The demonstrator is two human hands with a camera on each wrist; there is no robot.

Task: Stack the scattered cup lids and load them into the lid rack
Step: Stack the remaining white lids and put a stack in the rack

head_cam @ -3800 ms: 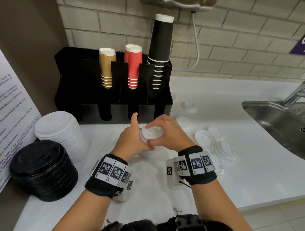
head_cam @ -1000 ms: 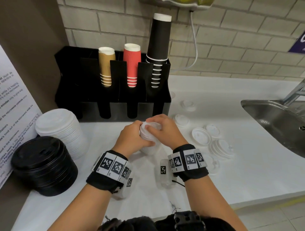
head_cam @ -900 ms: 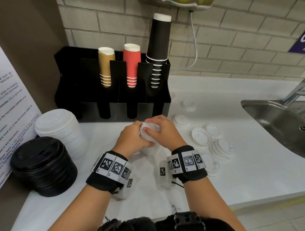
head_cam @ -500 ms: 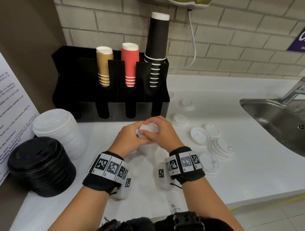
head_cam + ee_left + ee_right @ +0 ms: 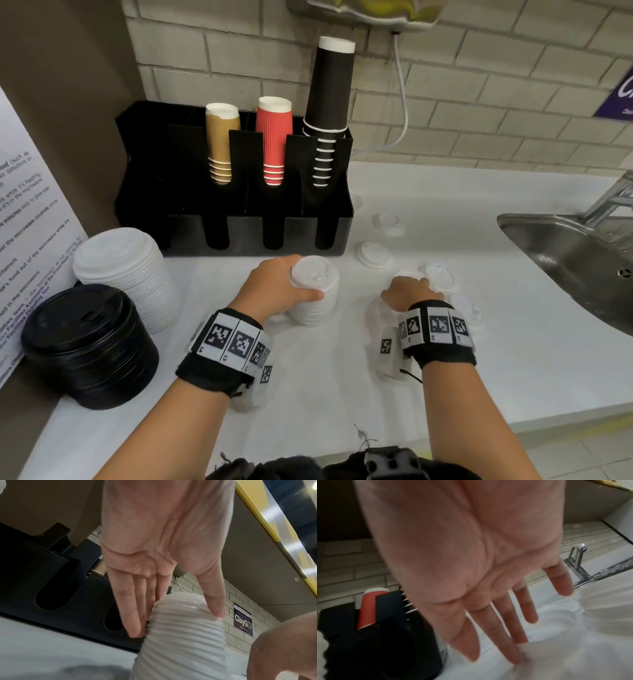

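On table, front of rack: status below.

stack: white lid stack (image 5: 314, 297) stands upright on the table (image 5: 513, 359), just in front of the rack (image 5: 239, 226), well apart from the big white lid pile (image 5: 126, 274) and the black lid pile (image 5: 85, 346) at left.
left hand: left hand (image 5: 274, 291) wraps the stack near the top; fingers (image 5: 132, 615) on one side, thumb on the other, clamped on it.
right hand: right hand (image 5: 407, 294) fingers straight and spread per the wrist view, tips down over a loose lid (image 5: 409, 275); holds nothing yet.
loose lids: several scattered between stack and sink (image 5: 565, 253); one small nested lot (image 5: 466, 308) just right of the right hand.
handling: judged light, thin plastic, ribbed sides give purchase; rims flex and a tall stack can lean or fan apart. Grip the stack round its sides low to mid-height; take single lids by the rim edge, not the dome.
change: half a second ago both hands were on the stack top; now the right has left it and gone right to the loose lids, the left alone steadies the stack. Stack spot about the same.
rack: slots seen hold gold, red and black cups (image 5: 270, 140); no lids loaded that I can see.
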